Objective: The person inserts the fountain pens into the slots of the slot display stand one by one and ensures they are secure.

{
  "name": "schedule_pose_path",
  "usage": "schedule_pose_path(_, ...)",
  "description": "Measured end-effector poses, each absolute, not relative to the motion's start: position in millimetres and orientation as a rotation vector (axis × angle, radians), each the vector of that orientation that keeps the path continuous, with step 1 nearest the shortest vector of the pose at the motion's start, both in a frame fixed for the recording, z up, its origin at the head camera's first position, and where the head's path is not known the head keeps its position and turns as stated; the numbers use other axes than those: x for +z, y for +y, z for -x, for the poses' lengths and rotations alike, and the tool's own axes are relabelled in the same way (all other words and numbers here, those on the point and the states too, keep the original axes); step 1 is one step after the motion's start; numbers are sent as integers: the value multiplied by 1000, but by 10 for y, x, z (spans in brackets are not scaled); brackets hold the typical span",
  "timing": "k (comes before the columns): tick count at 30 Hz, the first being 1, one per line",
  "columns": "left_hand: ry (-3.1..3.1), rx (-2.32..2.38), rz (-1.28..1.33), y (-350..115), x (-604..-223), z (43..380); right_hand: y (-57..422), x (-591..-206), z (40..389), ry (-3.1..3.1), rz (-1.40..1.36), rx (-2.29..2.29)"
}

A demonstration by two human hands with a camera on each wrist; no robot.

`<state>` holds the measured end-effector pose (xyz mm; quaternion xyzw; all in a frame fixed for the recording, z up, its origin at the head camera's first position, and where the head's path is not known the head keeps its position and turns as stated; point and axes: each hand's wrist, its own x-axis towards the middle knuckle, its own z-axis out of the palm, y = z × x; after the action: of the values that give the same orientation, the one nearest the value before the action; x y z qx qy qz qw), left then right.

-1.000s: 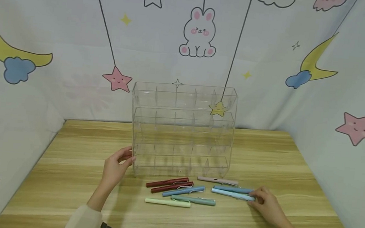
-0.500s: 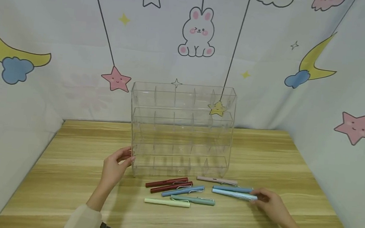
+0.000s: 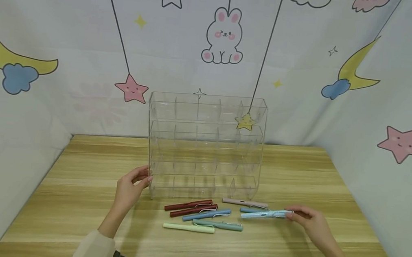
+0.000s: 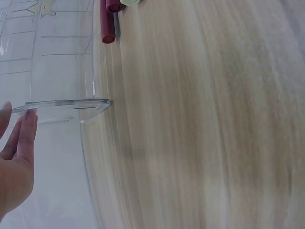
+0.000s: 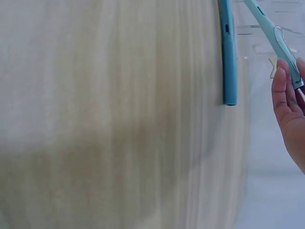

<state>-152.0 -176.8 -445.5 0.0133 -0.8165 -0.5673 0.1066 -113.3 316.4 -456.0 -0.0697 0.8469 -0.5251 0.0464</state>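
A clear acrylic rack (image 3: 207,136), with tiers of small compartments, stands upright on the table. My left hand (image 3: 128,189) pinches its left side panel low down; in the left wrist view, thumb and fingers (image 4: 27,136) lie on either side of the panel edge. With thumb and fingertips, my right hand (image 3: 311,226) holds a light blue pen (image 3: 262,214) by its clip end. That pen is raised and tilted, overlapping a darker blue pen (image 3: 249,210) in the head view. In the right wrist view the blue pen (image 5: 229,67) lies apart on the wood.
Several capped pens lie before the rack: two dark red pens (image 3: 188,205), a blue pen (image 3: 203,215), a teal pen (image 3: 223,226), a pale green pen (image 3: 186,228) and a mauve pen (image 3: 240,202). Behind the wooden table (image 3: 101,152) hangs a cartoon-printed cloth (image 3: 179,52).
My right hand has taken the light blue pen by its end, lifting that end up and slightly to the right. The left hand stays on the rack's side.
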Motion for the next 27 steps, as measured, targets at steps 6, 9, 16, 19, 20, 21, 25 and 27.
schedule_pose_path(6,-2406,-1661,-37,-1764,-4458,1526,3182,-4407,1185,2572,283,-1632)
schedule_pose_path(9,-2404,-1658,-35,-1761,-4457,1527,3186,-4315,1226,2530,331,-1695)
schedule_pose_path(16,-2407,-1640,-22,-1767,-4452,1523,3056,-4094,1337,2387,449,-1813)
schedule_pose_path(19,-2418,-1635,-13,-1776,-4451,1521,2914,-4019,1396,2418,410,-1745)
schedule_pose_path(20,-2421,-1634,-11,-1779,-4450,1520,2858,-4005,1423,2414,403,-1738)
schedule_pose_path(21,-2427,-1631,-7,-1783,-4449,1518,2794,-3996,1454,2406,406,-1740)
schedule_pose_path(25,-2433,-1627,12,-1785,-4438,1510,2490,-3971,1571,2358,409,-1801)
schedule_pose_path(27,-2435,-1621,24,-1782,-4435,1506,2319,-3959,1618,2351,427,-1828)
